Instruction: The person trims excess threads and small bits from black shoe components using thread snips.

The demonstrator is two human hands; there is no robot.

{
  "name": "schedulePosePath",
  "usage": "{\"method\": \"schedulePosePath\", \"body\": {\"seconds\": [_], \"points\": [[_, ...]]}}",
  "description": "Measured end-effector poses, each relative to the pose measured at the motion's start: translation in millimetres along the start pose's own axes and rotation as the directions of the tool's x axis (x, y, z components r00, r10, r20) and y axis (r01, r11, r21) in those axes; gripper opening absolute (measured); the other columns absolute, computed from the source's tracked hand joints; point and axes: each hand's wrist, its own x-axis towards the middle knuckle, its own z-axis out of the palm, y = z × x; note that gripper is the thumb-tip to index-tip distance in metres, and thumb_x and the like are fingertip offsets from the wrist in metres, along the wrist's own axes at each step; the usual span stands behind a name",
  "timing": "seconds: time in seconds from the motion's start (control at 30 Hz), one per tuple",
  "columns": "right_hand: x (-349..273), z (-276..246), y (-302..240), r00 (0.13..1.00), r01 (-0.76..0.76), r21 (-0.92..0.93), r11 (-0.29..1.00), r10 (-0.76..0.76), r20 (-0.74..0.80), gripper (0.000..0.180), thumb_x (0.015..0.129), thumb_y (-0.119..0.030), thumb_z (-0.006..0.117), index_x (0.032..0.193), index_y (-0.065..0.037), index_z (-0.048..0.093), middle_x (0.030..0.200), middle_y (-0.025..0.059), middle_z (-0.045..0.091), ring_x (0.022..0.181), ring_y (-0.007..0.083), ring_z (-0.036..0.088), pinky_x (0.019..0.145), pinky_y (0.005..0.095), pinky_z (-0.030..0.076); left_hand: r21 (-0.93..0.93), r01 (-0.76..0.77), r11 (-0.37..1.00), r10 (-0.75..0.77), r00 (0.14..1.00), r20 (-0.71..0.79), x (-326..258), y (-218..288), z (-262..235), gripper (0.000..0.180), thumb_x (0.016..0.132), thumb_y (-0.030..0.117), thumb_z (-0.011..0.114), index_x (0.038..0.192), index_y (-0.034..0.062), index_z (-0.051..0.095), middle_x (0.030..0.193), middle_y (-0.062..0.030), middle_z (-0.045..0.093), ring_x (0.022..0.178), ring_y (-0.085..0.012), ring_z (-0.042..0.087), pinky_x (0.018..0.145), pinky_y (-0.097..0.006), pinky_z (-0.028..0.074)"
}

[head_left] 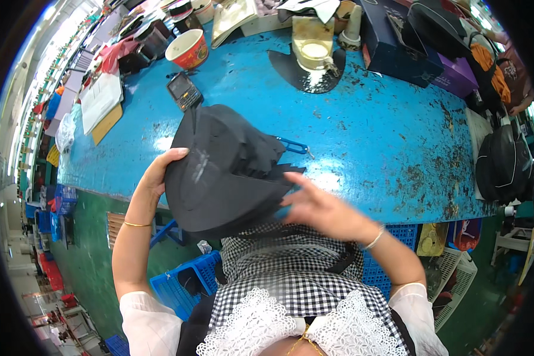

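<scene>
Both hands on a black fabric cap (219, 172) over the worn blue worktable (385, 136).
Left hand (160, 169) fingers clamped on the cap's edge; right hand (317, 207) blurred, fingers spread against its brim.

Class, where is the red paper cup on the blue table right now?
In the head view, the red paper cup stands at the blue table's far left, just beyond the black handheld device.

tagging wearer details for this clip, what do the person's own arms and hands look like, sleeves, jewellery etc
Both arms are bare up to short white sleeves. The left hand has no glove; a thin gold bangle sits on that forearm. The right hand, blurred, is also ungloved, with a thin pale bracelet at the wrist. No rings can be made out.
</scene>
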Motion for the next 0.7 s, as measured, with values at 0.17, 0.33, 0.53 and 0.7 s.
{"method": "schedulePosePath", "body": {"seconds": [0.17,0.33,0.53,0.7], "points": [[56.2,-57.3,-27.3,0.858,0.084,-0.763,0.641,-0.436,-0.272,0.028,0.089,-0.012,0.067,0.115,-0.004,0.062,0.098,0.0112,0.068,0.088,0.0227,0.066,0.081,0.0354,0.053,0.212,-0.018,0.977,0.005,0.998,0.06,-7.1,9.9,17.4,0.081,0.09,0.023,0.067,0.157,0.0084,0.023,0.142,-0.0158,0.05,0.117,-0.0192,0.06,0.093,-0.032,0.055],[108.3,-36.9,-21.4,0.916,0.11,-0.975,0.195,-0.4,0.023,0.04,0.077,-0.011,0.072,0.114,-0.003,0.057,0.106,0.0164,0.06,0.099,0.0358,0.06,0.089,0.0441,0.05,0.272,-0.168,0.947,0.153,0.985,0.074,-18.4,2.5,25.1,0.089,0.09,0.037,0.07,0.157,0.0059,0.022,0.151,-0.0171,0.04,0.135,-0.0232,0.046,0.111,-0.035,0.038],[123.0,-45.5,-18.5,0.945,0.135,-0.965,0.227,-0.323,0.056,0.023,0.088,-0.011,0.054,0.108,0.001,0.055,0.097,0.0254,0.062,0.083,0.045,0.061,0.079,0.0487,0.052,0.427,-0.276,0.861,0.277,0.959,0.062,-43.1,-19.1,17.5,0.096,0.088,0.042,0.072,0.158,0.0037,0.018,0.155,-0.0195,0.034,0.142,-0.028,0.035,0.116,-0.038,0.03],[138.5,-75.1,-28.1,0.98,-0.092,-0.708,0.7,-0.061,-0.188,0.024,0.096,-0.014,0.046,0.102,0.001,0.063,0.096,0.0172,0.067,0.085,0.0315,0.067,0.077,0.0411,0.055,0.307,-0.318,0.897,0.332,0.943,0.006,-72.7,-47.1,20.8,0.101,0.088,0.037,0.073,0.159,0.0042,0.009,0.152,-0.0193,0.039,0.138,-0.0282,0.042,0.116,-0.039,0.031]]}}
